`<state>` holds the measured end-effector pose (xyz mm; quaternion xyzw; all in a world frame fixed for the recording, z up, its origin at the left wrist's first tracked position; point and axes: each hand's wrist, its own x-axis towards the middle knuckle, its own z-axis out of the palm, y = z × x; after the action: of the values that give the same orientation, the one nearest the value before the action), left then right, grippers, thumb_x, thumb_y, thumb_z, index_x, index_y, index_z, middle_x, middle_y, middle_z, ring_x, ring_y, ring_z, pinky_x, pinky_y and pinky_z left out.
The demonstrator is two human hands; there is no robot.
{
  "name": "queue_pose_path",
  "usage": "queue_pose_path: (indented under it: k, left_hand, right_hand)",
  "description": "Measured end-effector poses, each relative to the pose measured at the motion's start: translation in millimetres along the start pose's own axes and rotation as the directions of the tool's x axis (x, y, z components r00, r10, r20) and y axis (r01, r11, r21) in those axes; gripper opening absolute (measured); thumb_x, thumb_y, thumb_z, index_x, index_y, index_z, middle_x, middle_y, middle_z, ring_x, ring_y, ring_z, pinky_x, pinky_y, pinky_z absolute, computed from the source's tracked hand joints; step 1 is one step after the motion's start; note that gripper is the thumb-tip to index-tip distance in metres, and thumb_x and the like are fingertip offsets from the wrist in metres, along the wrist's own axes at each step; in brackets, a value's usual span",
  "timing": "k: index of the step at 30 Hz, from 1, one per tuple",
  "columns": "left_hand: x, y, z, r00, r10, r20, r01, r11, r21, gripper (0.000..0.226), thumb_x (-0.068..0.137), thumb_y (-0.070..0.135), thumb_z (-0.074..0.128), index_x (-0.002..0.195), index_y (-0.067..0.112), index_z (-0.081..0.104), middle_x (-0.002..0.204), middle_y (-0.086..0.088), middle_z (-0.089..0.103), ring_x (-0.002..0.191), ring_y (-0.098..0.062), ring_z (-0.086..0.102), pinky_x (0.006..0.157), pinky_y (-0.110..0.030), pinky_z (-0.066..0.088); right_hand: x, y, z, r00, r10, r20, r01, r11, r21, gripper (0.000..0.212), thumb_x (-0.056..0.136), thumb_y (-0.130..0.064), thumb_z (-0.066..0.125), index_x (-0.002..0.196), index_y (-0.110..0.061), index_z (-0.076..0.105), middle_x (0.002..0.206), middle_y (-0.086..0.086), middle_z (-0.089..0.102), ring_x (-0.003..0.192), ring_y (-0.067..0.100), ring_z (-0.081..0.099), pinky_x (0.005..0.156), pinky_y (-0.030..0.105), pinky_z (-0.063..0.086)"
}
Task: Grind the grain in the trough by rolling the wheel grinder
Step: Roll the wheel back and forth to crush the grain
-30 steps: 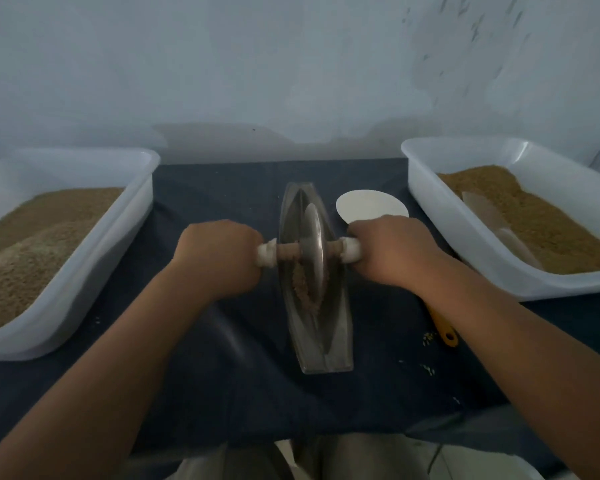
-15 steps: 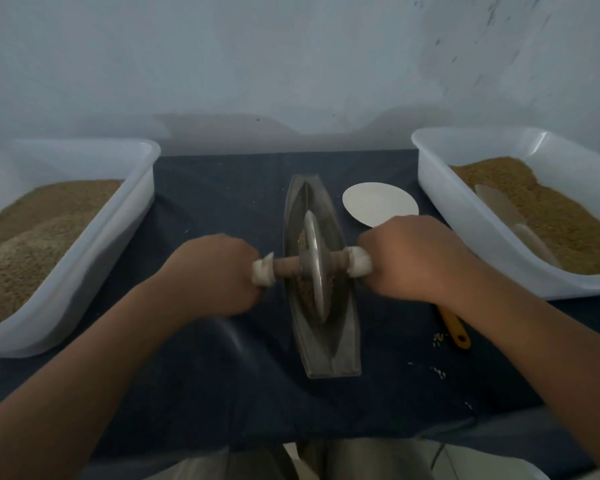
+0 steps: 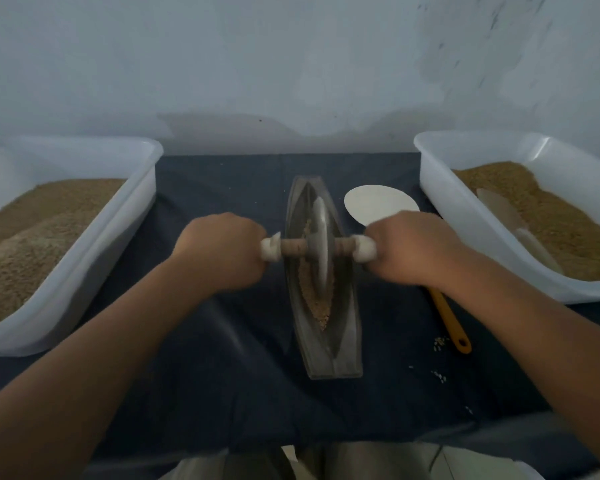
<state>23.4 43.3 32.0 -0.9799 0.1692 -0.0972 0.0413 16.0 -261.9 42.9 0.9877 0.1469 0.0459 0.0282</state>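
Moved: left grip (image 3: pixel 222 252) and right grip (image 3: pixel 413 249), clenched round the axle ends, have pushed the wheel grinder (image 3: pixel 321 237) slightly away.
Load: grain (image 3: pixel 317 306) sits in the trough (image 3: pixel 329 356), nearside of the wheel, probably still coarse.
Technique: press evenly, roll back through it.

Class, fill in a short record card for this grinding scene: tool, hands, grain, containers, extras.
Tool: grey metal wheel grinder on a wooden axle, standing in the long grey trough
Hands: left hand and right hand each grip one axle end
Grain: brown grain in the trough's groove, around the wheel
Containers: left white plastic tub and right white plastic tub, both holding grain
Extras: orange-handled utensil on the dark blue cloth
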Motion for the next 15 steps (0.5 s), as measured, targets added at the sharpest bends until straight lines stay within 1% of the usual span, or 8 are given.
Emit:
queue_pose_path:
  k: [2, 4, 6, 7, 9, 10, 12, 15]
  left_hand:
    - [-18, -1, -1, 0.998, 0.049, -0.036, -0.048, 0.999, 0.026, 0.031, 0.082, 0.056, 0.049, 0.064, 0.031, 0.048, 0.060, 0.013, 0.049, 0.051, -0.007, 0.042, 0.049, -0.025, 0.026]
    - [-22, 0, 1, 0.998, 0.038, -0.057, -0.035, 0.998, 0.048, 0.033, 0.082, 0.056, 0.049, 0.063, 0.030, 0.047, 0.058, 0.012, 0.048, 0.050, -0.007, 0.040, 0.047, -0.024, 0.023]
    - [-9, 4, 1, 0.998, -0.033, -0.045, 0.034, 0.999, 0.030, 0.032, 0.081, 0.054, 0.050, 0.063, 0.027, 0.050, 0.061, 0.010, 0.051, 0.052, -0.013, 0.046, 0.050, -0.025, 0.029]
    - [3, 6, 0, 0.996, -0.077, -0.033, 0.078, 0.997, 0.024, 0.031, 0.079, 0.052, 0.051, 0.064, 0.025, 0.052, 0.063, 0.009, 0.054, 0.054, -0.016, 0.050, 0.052, -0.027, 0.035]
    - [33, 8, -8, 0.986, -0.164, -0.018, 0.164, 0.986, 0.015, 0.029, 0.077, 0.047, 0.055, 0.066, 0.021, 0.055, 0.069, 0.005, 0.059, 0.061, -0.023, 0.056, 0.059, -0.031, 0.045]
    - [46, 8, -12, 0.982, -0.189, -0.010, 0.189, 0.982, 0.007, 0.028, 0.079, 0.046, 0.057, 0.067, 0.020, 0.057, 0.071, 0.004, 0.060, 0.063, -0.025, 0.057, 0.062, -0.032, 0.047]
    - [56, 10, -17, 0.981, -0.192, 0.017, 0.192, 0.981, 0.005, 0.028, 0.084, 0.045, 0.059, 0.071, 0.021, 0.060, 0.074, 0.002, 0.061, 0.065, -0.024, 0.059, 0.064, -0.033, 0.049]
    - [34, 9, -21, 0.995, -0.076, 0.068, 0.075, 0.997, 0.022, 0.021, 0.081, 0.042, 0.058, 0.069, 0.024, 0.057, 0.071, 0.007, 0.058, 0.065, -0.021, 0.057, 0.062, -0.032, 0.047]
  right_hand:
    - [-24, 5, -1, 0.999, -0.025, 0.038, 0.024, 0.999, 0.032, 0.030, 0.073, -0.067, 0.048, 0.065, -0.038, 0.053, 0.058, -0.013, 0.054, 0.054, 0.001, 0.051, 0.047, 0.026, 0.033]
    - [-24, 5, 3, 1.000, -0.019, 0.009, 0.019, 1.000, 0.002, 0.033, 0.071, -0.069, 0.044, 0.064, -0.037, 0.052, 0.057, -0.013, 0.053, 0.052, 0.001, 0.050, 0.046, 0.025, 0.032]
    - [-4, 2, 8, 0.999, 0.032, -0.026, -0.033, 0.999, -0.039, 0.028, 0.077, -0.059, 0.052, 0.066, -0.033, 0.055, 0.059, -0.010, 0.054, 0.053, 0.006, 0.052, 0.048, 0.026, 0.034]
    - [11, 0, 10, 0.995, 0.059, -0.075, -0.063, 0.996, -0.055, 0.024, 0.079, -0.051, 0.055, 0.067, -0.031, 0.056, 0.061, -0.009, 0.054, 0.054, 0.009, 0.052, 0.048, 0.027, 0.034]
    - [40, -1, 9, 0.981, 0.112, -0.156, -0.123, 0.990, -0.066, 0.018, 0.080, -0.040, 0.057, 0.066, -0.028, 0.055, 0.060, -0.008, 0.054, 0.054, 0.013, 0.050, 0.049, 0.026, 0.034]
    - [51, -1, 6, 0.978, 0.137, -0.158, -0.150, 0.986, -0.069, 0.018, 0.081, -0.038, 0.057, 0.065, -0.029, 0.055, 0.060, -0.008, 0.055, 0.053, 0.013, 0.050, 0.049, 0.026, 0.033]
    - [59, 0, 1, 0.979, 0.155, -0.135, -0.165, 0.984, -0.066, 0.021, 0.083, -0.039, 0.057, 0.064, -0.030, 0.056, 0.062, -0.007, 0.058, 0.055, 0.014, 0.053, 0.050, 0.026, 0.035]
    - [34, 0, 5, 0.987, 0.117, -0.109, -0.119, 0.993, -0.015, 0.026, 0.085, -0.043, 0.058, 0.066, -0.026, 0.054, 0.064, -0.008, 0.055, 0.060, 0.016, 0.056, 0.052, 0.029, 0.037]
